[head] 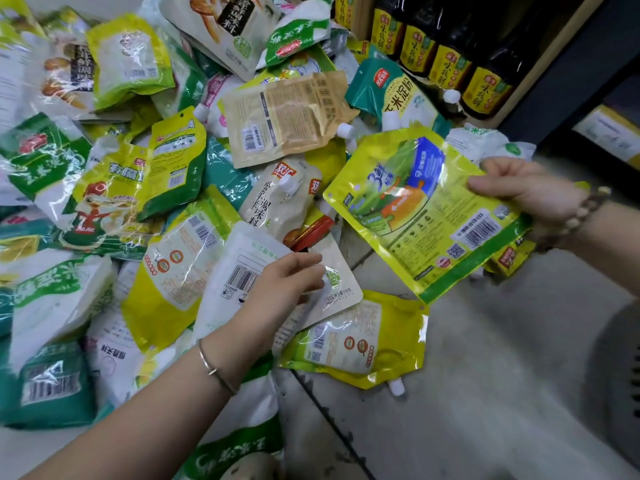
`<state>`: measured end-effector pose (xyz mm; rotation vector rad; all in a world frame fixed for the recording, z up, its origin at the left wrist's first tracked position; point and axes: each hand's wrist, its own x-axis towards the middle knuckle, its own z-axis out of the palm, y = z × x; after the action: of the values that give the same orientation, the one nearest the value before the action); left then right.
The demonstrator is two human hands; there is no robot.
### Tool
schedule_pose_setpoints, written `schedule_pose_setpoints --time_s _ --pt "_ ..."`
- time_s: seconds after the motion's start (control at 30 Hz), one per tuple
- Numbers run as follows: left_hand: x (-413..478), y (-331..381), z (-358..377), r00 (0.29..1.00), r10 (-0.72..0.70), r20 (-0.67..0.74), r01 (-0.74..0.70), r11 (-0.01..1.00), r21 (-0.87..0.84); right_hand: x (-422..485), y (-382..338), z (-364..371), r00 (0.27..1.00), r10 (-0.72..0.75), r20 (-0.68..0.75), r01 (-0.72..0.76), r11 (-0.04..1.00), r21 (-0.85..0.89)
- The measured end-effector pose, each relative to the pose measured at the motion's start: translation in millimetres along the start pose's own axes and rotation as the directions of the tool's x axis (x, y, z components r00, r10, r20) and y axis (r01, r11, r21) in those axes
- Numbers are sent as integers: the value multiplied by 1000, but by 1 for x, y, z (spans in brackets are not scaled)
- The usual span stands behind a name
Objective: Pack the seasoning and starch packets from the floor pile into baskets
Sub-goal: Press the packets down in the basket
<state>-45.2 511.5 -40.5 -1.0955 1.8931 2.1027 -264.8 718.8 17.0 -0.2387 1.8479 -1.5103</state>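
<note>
1. Seasoning and starch packets (145,188) lie heaped over the left and far floor (485,375).
2. Dark sauce bottles (446,60) with yellow labels stand in a row on a shelf at the far right.
3. A yellow-green packet (426,216) is held above the heap's right edge, barcode side up. The right hand (519,188) grips it, thumb on top and fingers clamped round its right edge.
4. A white pouch (239,261) lies on the near middle of the heap. The left hand (287,282) rests on it with fingers bent, and I cannot tell whether they pinch it.
5. A beaded bracelet (581,216) circles the right wrist and a thin bangle (214,368) the left.
</note>
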Motion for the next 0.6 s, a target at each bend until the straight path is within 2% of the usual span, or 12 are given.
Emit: schedule_pose_setpoints --time_s 0.07,0.17,0.27,0.37,0.5,0.6 --pt "-4 4 6 994 -63 85 75 988 -136 -8 4 3 1000 -20 18 17 989 150" --pt "-9 6 16 981 -79 178 123 960 -252 -16 15 26 998 -6 60 -10 966 257" --pt "-11 7 23 976 -83 202 177 843 -509 -12 39 61 998 59 32 -66 949 307" --pt "-12 9 20 981 -143 129 192 710 -678 -8 60 98 994 106 -7 -102 969 223" --pt "-9 4 0 988 -146 -42 83 748 -659 6 68 125 991 43 -126 -37 998 54" --pt "-7 -3 -24 966 -109 -236 -54 805 -591 29 68 135 984 84 -154 -85 996 4"
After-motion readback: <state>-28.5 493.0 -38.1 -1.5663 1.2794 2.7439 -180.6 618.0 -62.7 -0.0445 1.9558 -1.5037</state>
